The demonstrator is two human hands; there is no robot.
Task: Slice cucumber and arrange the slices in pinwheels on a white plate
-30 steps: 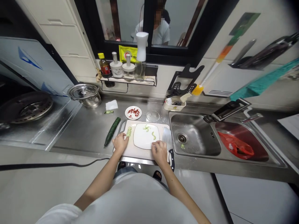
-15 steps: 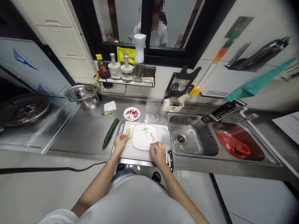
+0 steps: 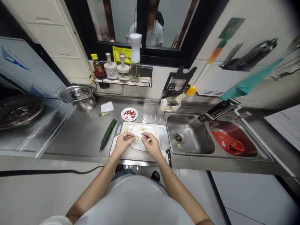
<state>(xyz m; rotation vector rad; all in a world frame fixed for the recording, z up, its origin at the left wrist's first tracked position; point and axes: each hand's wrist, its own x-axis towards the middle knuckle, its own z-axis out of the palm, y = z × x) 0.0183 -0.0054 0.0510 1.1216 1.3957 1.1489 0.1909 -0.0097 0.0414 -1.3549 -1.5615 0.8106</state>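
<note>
A white plate (image 3: 140, 146) lies on a pale cutting board (image 3: 128, 155), with thin green pieces (image 3: 142, 128) near its far edge. Over the plate's left part, my left hand (image 3: 124, 142) pinches a round cucumber slice (image 3: 136, 138) between thumb and fingertips. My right hand (image 3: 151, 144) is closed in a pinch above the plate's right part; what it holds, if anything, is too small to name. Another slice (image 3: 126, 130) rests on the board beyond my left hand. A knife (image 3: 163, 139) lies along the board's right side, its dark handle toward me.
A whole cucumber (image 3: 108, 135) lies left of the board. Behind stand a plate of red pieces (image 3: 129, 114), a lidded pot (image 3: 81, 98) and a small caddy (image 3: 170, 107). The sink (image 3: 189, 134) is to the right. Beyond the window a person (image 3: 154, 34) shows.
My left hand has moved right from the board to over the plate, now with a cucumber slice. My right hand has moved left and farther from me. The view has shifted slightly.
</note>
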